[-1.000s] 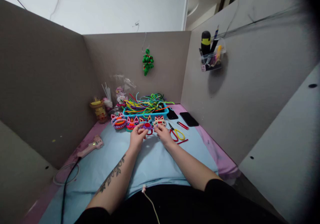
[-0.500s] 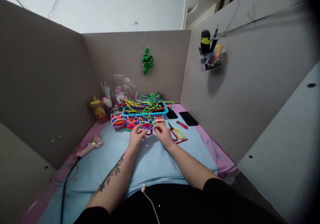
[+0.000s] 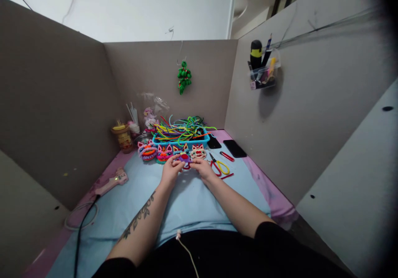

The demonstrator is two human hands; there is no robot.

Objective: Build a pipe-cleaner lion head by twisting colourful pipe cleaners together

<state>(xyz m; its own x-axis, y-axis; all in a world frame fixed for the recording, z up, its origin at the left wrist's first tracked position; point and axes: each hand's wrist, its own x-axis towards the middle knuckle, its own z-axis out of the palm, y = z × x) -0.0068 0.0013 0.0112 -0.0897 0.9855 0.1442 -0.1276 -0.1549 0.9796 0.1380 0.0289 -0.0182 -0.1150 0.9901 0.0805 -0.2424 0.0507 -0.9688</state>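
Note:
Between my two hands is a small purple and red pipe-cleaner piece (image 3: 184, 158), held above the blue cloth (image 3: 192, 203). My left hand (image 3: 171, 168) pinches its left side. On the right side, the fingertips of my right hand (image 3: 202, 168) are closed on it. Just behind stand several pipe-cleaner animal heads: a lilac and orange one (image 3: 147, 151), a pink one (image 3: 164, 153) and a cream one with red (image 3: 198, 151). One more, with blue, is partly hidden behind the held piece. Scissors (image 3: 220, 166) with red and yellow handles lie right of my right hand.
A blue basket (image 3: 182, 143) heaped with colourful pipe cleaners stands at the back. A red-handled tool (image 3: 226, 156) and a black phone (image 3: 234, 148) lie on the right. A pink glue gun (image 3: 113, 182) with a black cord is on the left. Grey partitions enclose the table.
My right hand has shifted slightly left and lower along the purple and red piece, and its red centre shows more openly. Both hands keep hold. The view has tilted slightly.

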